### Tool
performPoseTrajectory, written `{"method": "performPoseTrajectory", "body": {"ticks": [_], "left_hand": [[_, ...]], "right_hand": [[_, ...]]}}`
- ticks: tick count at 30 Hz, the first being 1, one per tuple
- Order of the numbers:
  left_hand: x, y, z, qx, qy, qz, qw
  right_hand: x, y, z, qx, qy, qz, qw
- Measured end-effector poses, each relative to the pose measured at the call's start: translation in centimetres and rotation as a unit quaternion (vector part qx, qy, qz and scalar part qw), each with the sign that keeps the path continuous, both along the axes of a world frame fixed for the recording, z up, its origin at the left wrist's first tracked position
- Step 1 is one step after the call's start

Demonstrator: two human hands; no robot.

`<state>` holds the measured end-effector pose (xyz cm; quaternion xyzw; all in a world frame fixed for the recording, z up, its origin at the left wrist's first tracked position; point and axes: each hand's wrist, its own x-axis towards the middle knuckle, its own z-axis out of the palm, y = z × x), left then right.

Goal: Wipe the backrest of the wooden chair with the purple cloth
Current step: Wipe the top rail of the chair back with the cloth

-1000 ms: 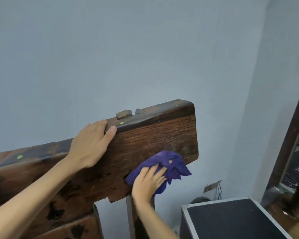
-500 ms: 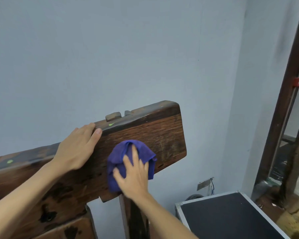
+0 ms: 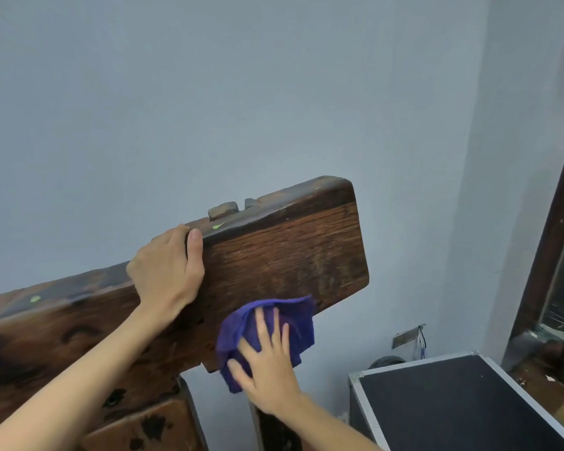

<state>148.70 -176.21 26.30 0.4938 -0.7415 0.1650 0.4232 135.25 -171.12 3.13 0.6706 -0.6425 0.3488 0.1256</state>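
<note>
While the backrest [image 3: 290,255] runs lengthwise from lower left up to its right end, we judge wiping under way. Our left hand [image 3: 166,268] grips its top edge, fingers curled over. Our right hand [image 3: 267,362], fingers spread, presses the purple cloth [image 3: 271,323] flat at the lower edge; next stroke needs steady pressure along the grain.

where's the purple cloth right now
In the head view, the purple cloth is pressed under the right hand against the lower right edge of the backrest.

Soft, even, dimmish indoor light; wide-angle bending at the edges, slight motion blur throughout.
</note>
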Motion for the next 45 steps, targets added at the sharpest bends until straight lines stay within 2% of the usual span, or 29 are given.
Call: {"method": "performPoseTrajectory", "body": {"ticks": [2,4,5,6,8,10,12,14,16,19,21,22,24,26,29,32,35,37,39,43,45], "left_hand": [[0.1,-0.1,-0.1,-0.004,0.01,-0.003,1.0],[0.4,-0.3,-0.2,-0.014,0.01,-0.003,1.0],[0.6,-0.4,-0.3,-0.024,0.009,-0.005,1.0],[0.7,-0.4,-0.3,-0.036,0.007,-0.011,0.999],[0.7,-0.2,-0.3,-0.059,0.007,-0.016,0.998],[0.2,-0.1,-0.2,-0.073,0.014,-0.011,0.997],[-0.4,-0.3,-0.3,-0.076,0.023,0.011,0.997],[-0.7,-0.5,-0.3,-0.081,0.04,0.016,0.996],[-0.9,-0.6,-0.3,-0.092,0.045,0.011,0.995],[-0.6,-0.7,-0.1,-0.082,0.049,-0.007,0.995],[-0.1,-1.0,0.1,-0.042,0.024,0.02,0.999],[-0.1,-1.2,0.2,-0.024,-0.002,0.035,0.999],[0.6,-1.4,0.7,0.005,-0.03,0.05,0.998],[1.4,-1.5,0.9,0.017,0.007,0.017,1.0],[2.6,-1.6,2.0,0.023,0.039,-0.053,0.998],[3.2,-2.1,3.0,0.085,0.06,-0.078,0.991],[3.7,-1.9,3.6,0.201,0.193,-0.149,0.949],[3.9,-1.7,4.2,0.289,0.303,-0.221,0.881],[4.6,-1.5,5.1,0.372,0.379,-0.301,0.792],[7.3,-1.1,6.1,0.384,0.427,-0.436,0.693],[7.6,-0.7,5.7,0.389,0.421,-0.489,0.658]], "right_hand": [[-0.5,-0.4,1.3,0.031,0.089,0.113,0.989],[-2.7,-1.2,4.8,0.044,0.101,0.194,0.975],[-4.4,-1.5,6.6,0.024,0.1,0.204,0.974],[-6.5,-1.9,8.6,-0.031,0.086,0.171,0.981],[-11.5,-2.8,12.9,-0.178,0.019,0.01,0.984],[-15.7,-3.8,16.3,-0.258,-0.056,-0.156,0.952],[-17.0,-5.0,16.7,-0.275,-0.142,-0.236,0.921],[-15.3,-6.0,13.8,-0.265,-0.205,-0.296,0.894],[-11.6,-5.9,8.3,-0.227,-0.212,-0.32,0.895],[-6.0,-4.2,1.9,-0.169,-0.245,-0.286,0.911],[-2.0,-3.6,0.6,-0.163,-0.279,-0.241,0.915],[0.0,-3.3,0.4,-0.155,-0.248,-0.217,0.931],[4.2,-2.6,1.0,-0.113,-0.126,-0.124,0.978],[7.1,-2.6,1.6,-0.069,-0.055,-0.005,0.996],[8.6,-2.6,4.7,-0.079,-0.085,0.085,0.99],[7.1,-3.4,9.5,-0.126,-0.089,0.088,0.984],[4.7,-4.7,15.2,-0.18,-0.036,0.04,0.982],[3.2,-5.3,16.5,-0.21,0.009,0.016,0.977],[1.7,-5.3,14.9,-0.218,0.016,-0.004,0.976],[-1.7,-3.9,8.5,-0.136,-0.021,-0.061,0.989],[-4.3,-2.8,5.4,-0.092,-0.039,-0.115,0.988]]}}
